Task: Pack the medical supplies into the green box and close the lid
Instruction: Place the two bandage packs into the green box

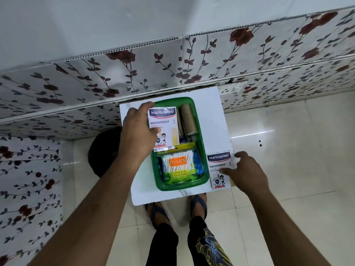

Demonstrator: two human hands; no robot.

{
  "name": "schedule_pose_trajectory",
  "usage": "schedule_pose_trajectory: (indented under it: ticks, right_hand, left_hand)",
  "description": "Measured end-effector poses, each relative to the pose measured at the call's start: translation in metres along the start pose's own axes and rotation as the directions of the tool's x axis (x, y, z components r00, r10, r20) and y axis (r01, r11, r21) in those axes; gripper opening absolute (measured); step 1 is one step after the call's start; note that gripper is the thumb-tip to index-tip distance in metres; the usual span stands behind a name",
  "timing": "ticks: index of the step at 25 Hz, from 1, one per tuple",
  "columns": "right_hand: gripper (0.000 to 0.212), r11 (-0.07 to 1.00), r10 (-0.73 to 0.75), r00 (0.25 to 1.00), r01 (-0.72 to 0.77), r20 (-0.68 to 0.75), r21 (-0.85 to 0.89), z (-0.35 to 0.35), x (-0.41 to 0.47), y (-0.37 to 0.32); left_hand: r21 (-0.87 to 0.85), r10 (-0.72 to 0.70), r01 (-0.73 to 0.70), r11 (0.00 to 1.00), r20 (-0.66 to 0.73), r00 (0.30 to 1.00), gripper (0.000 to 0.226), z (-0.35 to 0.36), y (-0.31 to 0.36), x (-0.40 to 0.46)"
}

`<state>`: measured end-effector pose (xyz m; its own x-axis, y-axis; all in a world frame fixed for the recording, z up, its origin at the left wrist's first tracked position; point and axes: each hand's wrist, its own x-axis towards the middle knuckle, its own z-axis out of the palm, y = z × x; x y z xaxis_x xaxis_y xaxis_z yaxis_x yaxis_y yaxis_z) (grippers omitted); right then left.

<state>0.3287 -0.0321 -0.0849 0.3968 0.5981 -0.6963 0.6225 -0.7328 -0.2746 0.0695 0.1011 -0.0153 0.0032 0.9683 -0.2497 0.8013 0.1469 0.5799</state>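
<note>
The open green box (204, 150) stands on a small white table (211, 104). Inside lie a pack of cotton swabs (178, 164) at the near end and brown bandage rolls (189, 120) at the far end. My left hand (136, 131) holds a white Hansaplast plaster box (164, 125) over the box's far left part. A second Hansaplast plaster box (219, 169) lies on the table to the right of the green box, and my right hand (247, 171) grips its right edge with thumb and fingers. No lid is visible.
A flowered wall panel (172, 64) runs behind the table. A dark round object (103, 150) sits on the tiled floor left of the table. My sandalled feet (197, 204) stand just under the table's near edge.
</note>
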Motion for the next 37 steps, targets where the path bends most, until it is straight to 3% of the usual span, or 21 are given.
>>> schedule_pose_trajectory:
  ticks: [4,8,12,15,17,19,21,23,28,30,33,34,35,37]
  right_hand:
    - [0.048,0.998,-0.003,0.994,-0.005,-0.112,-0.069,0.006,-0.002,0.001]
    - [0.028,0.999,0.006,0.986,-0.015,-0.165,-0.049,0.003,-0.006,0.002]
    - [0.016,1.000,0.014,0.952,-0.008,-0.305,0.022,-0.021,-0.019,-0.005]
    - [0.005,0.933,-0.034,0.904,0.181,-0.426,0.310,-0.057,-0.042,-0.026]
    - [0.007,0.800,-0.096,0.923,0.294,-0.372,0.523,-0.071,-0.060,-0.054]
    - [0.014,0.754,-0.194,0.951,0.302,-0.241,0.583,-0.062,-0.068,-0.085]
    - [0.020,0.845,-0.241,0.963,0.271,-0.124,0.460,-0.038,-0.067,-0.109]
    - [0.013,0.912,-0.249,0.966,0.257,-0.068,0.320,-0.013,-0.065,-0.122]
    - [0.019,0.949,-0.311,0.945,0.314,-0.105,0.018,0.020,-0.068,-0.130]
    - [0.024,0.930,-0.367,0.912,0.360,-0.181,-0.071,0.021,-0.074,-0.129]
    - [0.030,0.909,-0.416,0.793,0.370,-0.445,-0.191,0.007,-0.072,-0.120]
    - [0.036,0.916,-0.400,0.801,0.337,-0.444,-0.218,0.002,-0.069,-0.115]
    - [0.042,0.930,-0.355,0.859,0.284,-0.369,-0.232,-0.002,-0.065,-0.111]
    - [0.042,0.947,-0.248,0.959,0.209,-0.140,-0.244,-0.002,-0.055,-0.104]
  left_hand:
    - [0.258,0.105,-0.079,0.963,-0.091,0.990,0.060,0.005,-0.011,-0.005]
    - [0.315,0.111,-0.082,0.946,-0.073,0.991,0.053,0.008,-0.020,-0.009]
    - [0.186,0.140,-0.122,0.975,-0.086,0.986,0.049,0.009,-0.023,-0.011]
    - [0.034,0.117,-0.113,0.993,-0.144,0.983,0.043,0.001,-0.033,-0.015]
    - [-0.073,0.047,-0.060,0.996,-0.163,0.985,0.039,-0.004,-0.041,-0.021]
    - [-0.157,-0.020,-0.006,0.988,-0.163,0.986,0.036,-0.006,-0.050,-0.028]
    - [-0.209,-0.070,0.041,0.977,-0.136,0.988,0.033,-0.005,-0.059,-0.035]
    - [-0.264,-0.109,0.079,0.961,-0.102,0.989,0.032,-0.004,-0.068,-0.041]
    - [-0.348,-0.179,0.144,0.926,-0.070,0.981,0.030,0.001,-0.086,-0.046]
    - [-0.380,-0.206,0.174,0.909,-0.045,0.978,0.027,0.003,-0.092,-0.046]
    - [-0.428,-0.267,0.280,0.860,0.090,0.959,0.023,0.013,-0.096,-0.043]
    - [-0.410,-0.275,0.311,0.857,0.147,0.950,0.021,0.017,-0.096,-0.043]
    - [-0.383,-0.275,0.333,0.862,0.199,0.941,0.018,0.023,-0.096,-0.042]
    - [-0.344,-0.273,0.362,0.867,0.280,0.920,0.015,0.033,-0.094,-0.038]
